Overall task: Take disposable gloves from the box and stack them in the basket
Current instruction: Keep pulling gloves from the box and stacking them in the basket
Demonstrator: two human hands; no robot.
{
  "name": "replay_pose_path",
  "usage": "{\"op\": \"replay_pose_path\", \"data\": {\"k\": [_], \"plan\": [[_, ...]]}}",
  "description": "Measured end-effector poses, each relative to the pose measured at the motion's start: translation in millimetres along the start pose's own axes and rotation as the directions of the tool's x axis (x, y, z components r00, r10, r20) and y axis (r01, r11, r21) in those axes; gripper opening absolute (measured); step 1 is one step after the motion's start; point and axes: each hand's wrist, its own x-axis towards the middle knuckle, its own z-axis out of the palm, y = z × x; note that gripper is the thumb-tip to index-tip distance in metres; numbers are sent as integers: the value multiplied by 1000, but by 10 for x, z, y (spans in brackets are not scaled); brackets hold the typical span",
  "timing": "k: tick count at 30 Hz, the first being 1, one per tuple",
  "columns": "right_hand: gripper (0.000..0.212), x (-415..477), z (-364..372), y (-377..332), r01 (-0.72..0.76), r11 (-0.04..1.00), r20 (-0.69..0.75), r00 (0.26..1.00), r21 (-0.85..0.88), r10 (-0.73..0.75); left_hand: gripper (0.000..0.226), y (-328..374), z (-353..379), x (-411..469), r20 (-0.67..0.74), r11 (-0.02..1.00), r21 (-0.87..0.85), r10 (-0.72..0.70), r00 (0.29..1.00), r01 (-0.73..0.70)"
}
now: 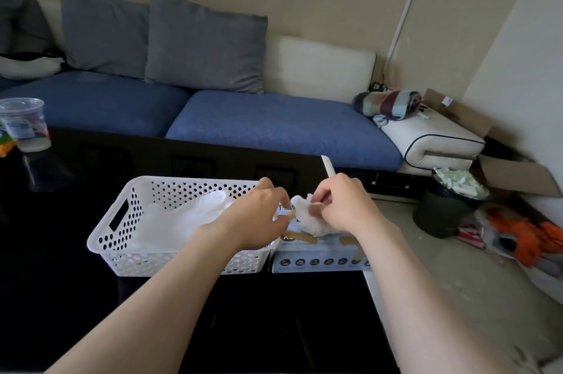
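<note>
Because the white basket (122,221) stands just left of the box (320,254) on the dark desk (61,282), each glove has a short trip; a loose pile of clear gloves (189,215) lies inside. The left hand (259,215) curls its fingers (281,197) at the crumpled glove (307,218) atop the box; whether they grip it, I cannot tell. The right hand (344,206) pinches that glove, likely teasing it free.

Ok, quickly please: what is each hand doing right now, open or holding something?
Left hand: fingers curled beside the glove; whether it grips cannot be told.
Right hand: pinches the glove above the box.
</note>
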Motion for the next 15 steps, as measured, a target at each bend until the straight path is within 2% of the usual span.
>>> {"op": "replay_pose_path", "data": {"k": [5, 9, 15], "plan": [[24, 10, -4, 103, 105, 992, 7, 994, 77, -106, 41, 18, 125, 114, -76, 1000, -21, 9, 997, -11], [27, 2, -30, 137, 134, 981, -3, 991, 141, -135, 35, 34, 182, 198, -108, 999, -45, -12, 994, 7], [26, 23, -12, 137, 169, 972, -77, 984, 164, -158, 22, 38, 178, 250, -162, 949, -316, -59, 985, 4]]}}
